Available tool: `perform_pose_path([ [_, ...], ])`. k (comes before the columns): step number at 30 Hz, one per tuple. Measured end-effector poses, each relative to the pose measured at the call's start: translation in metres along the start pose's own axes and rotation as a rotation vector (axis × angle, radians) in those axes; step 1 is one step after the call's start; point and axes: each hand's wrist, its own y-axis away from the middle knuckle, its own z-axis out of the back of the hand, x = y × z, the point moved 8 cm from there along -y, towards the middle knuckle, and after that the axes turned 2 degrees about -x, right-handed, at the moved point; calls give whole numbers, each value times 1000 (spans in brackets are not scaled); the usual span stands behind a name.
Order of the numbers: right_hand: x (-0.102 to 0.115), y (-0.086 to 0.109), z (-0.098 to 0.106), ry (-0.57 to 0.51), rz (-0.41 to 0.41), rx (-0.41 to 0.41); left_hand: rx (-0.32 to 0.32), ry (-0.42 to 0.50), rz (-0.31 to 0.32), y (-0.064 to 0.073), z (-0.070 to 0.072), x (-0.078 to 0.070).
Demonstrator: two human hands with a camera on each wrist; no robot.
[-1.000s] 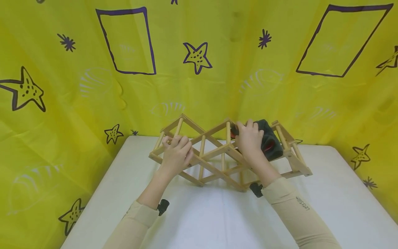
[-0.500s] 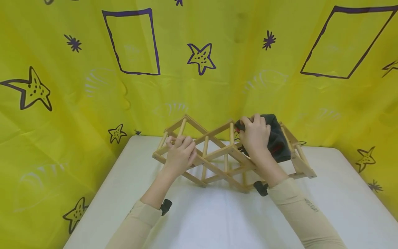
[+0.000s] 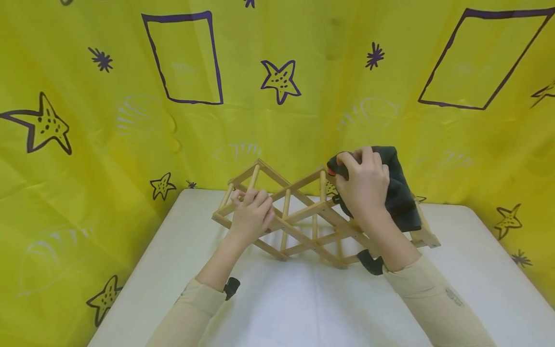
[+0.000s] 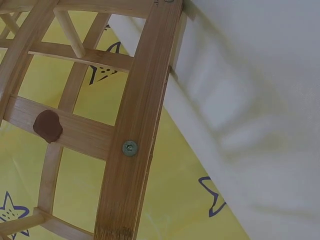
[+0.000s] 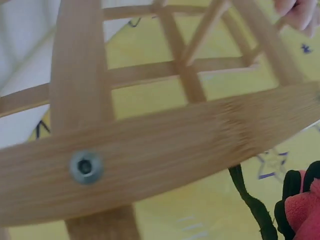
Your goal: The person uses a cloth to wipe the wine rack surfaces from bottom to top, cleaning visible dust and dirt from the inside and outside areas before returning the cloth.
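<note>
A folding wooden wine rack (image 3: 321, 208) of crossed slats and round rods stands spread out at the back of the table. My left hand (image 3: 250, 217) grips its left part; in the left wrist view only the rack's slats (image 4: 137, 110) show, not the hand. My right hand (image 3: 366, 185) pinches a dark cloth item (image 3: 401, 205) with red on it, held over the rack's right end. The right wrist view shows its red fleecy part (image 5: 301, 215) and a dark strap (image 5: 255, 210) beyond a slat. The cloth covers some of the rack's right end.
The white table (image 3: 282, 303) extends towards me and to both sides. Close behind it hangs a yellow curtain (image 3: 329, 125) with drawn stars and frames. A dark wrist device (image 3: 370, 262) shows below the right wrist, and another (image 3: 231, 287) by the left.
My right hand has lifted the dark cloth item up and to the right, from within the rack's right part to above it. The left hand keeps its grip on the rack.
</note>
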Motion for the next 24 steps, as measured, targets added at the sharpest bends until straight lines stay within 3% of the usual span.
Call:
perform_pose_path([
  [13,27,36,59,-53,89,-126,-21,-11,-11,-1,2,-2],
  [24,29,81,74,-128,72,-134,-35,-34,-24,-2,0,-3],
])
